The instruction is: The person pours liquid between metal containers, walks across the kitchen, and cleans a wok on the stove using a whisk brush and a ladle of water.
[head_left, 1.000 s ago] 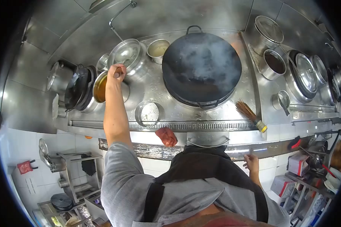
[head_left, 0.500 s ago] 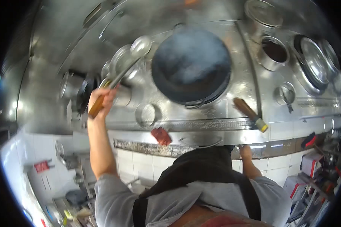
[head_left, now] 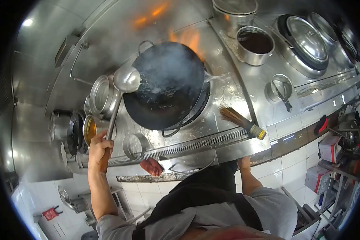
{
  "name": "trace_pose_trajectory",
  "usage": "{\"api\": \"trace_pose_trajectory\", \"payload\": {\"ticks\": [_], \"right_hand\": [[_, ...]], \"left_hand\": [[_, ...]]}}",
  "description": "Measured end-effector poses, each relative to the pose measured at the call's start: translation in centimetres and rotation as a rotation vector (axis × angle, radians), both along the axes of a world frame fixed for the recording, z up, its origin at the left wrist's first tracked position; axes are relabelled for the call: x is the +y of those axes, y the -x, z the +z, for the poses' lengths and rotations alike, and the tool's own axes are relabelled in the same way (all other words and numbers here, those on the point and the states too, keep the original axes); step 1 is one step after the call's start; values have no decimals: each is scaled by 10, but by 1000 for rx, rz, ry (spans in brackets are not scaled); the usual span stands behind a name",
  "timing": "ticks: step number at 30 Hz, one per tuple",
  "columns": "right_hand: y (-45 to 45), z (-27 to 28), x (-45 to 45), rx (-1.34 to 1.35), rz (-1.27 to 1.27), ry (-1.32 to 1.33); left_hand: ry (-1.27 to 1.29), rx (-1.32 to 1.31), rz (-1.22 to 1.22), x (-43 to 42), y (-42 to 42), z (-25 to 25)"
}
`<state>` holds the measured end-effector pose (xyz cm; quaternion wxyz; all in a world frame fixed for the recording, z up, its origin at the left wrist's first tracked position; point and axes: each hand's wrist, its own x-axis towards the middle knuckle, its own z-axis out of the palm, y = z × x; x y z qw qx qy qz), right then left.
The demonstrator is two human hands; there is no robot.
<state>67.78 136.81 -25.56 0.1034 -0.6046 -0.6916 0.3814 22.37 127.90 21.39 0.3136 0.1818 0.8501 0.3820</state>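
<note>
My left hand (head_left: 98, 149) is closed round the wooden handle of a metal ladle (head_left: 127, 79). The ladle's bowl hangs at the left rim of a black wok (head_left: 166, 104). Liquid splashes inside the wok and smoke rises from it. The wok sits shifted to the left on its burner, with the burner's ring showing at the right. Flames (head_left: 188, 40) come up behind it. At the stove's front edge is my right hand (head_left: 244, 162), its fingers mostly hidden. A folded reddish cloth (head_left: 151, 167) lies on the front ledge.
A bamboo brush (head_left: 244, 122) lies right of the wok. Left stand a metal pot (head_left: 101, 96), a pot of yellow liquid (head_left: 91, 129) and an empty ring-like container (head_left: 134, 146). Further right are a pot of dark liquid (head_left: 255, 45) and a lidded pan (head_left: 307, 38).
The wok has shifted left on the burner, and flames have flared up behind it. The ladle's bowl has come lower, to the wok's left rim. The whole view has turned and moved.
</note>
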Motion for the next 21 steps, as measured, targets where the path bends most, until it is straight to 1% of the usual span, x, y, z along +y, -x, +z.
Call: {"api": "trace_pose_trajectory", "payload": {"ticks": [1,2,3,5,6,7,9,10,11,12,13,14,15,16,18,19,20,21], "right_hand": [[-1,-1,0,-45,30,-67],[-2,-11,1,52,41,-125],[-3,-14,-2,55,67,-110],[-3,-21,1,-42,89,17],[-5,-52,-2,86,-40,171],[-8,-57,-3,87,-26,176],[-5,-59,-5,309,-269,270],[-3,-57,-6,308,-260,272],[-5,-53,-7,187,-222,281],[-4,-39,-6,65,-181,287],[-3,-22,-5,63,-164,283],[-3,-2,-5,-15,-155,318],[-3,9,-7,-93,-147,349],[-8,11,-10,-95,-130,335],[-25,15,-17,-74,-74,353],[-28,27,-19,-83,-68,337],[-29,45,-22,-84,-109,403],[-33,60,-25,-87,-155,470]], "left_hand": [[14,-4,25,-4,3,-5],[58,64,-28,-8,8,-8],[101,133,-82,-11,12,-9],[95,152,-35,-18,19,-10],[70,188,-26,-20,25,-10],[47,224,-19,-24,31,-11],[22,247,-6,-32,52,-12],[55,289,1,-32,59,-10],[88,328,10,-31,69,-7],[182,407,-21,-40,98,-13],[287,631,-98,-39,112,-18],[395,854,-173,-38,129,-23],[533,912,-188,-38,158,-36],[671,965,-204,-37,188,-51],[741,839,-46,-21,220,-68],[800,828,-38,-13,236,-80],[859,816,-36,-6,252,-91],[844,804,-37,-1,263,-99]]}}
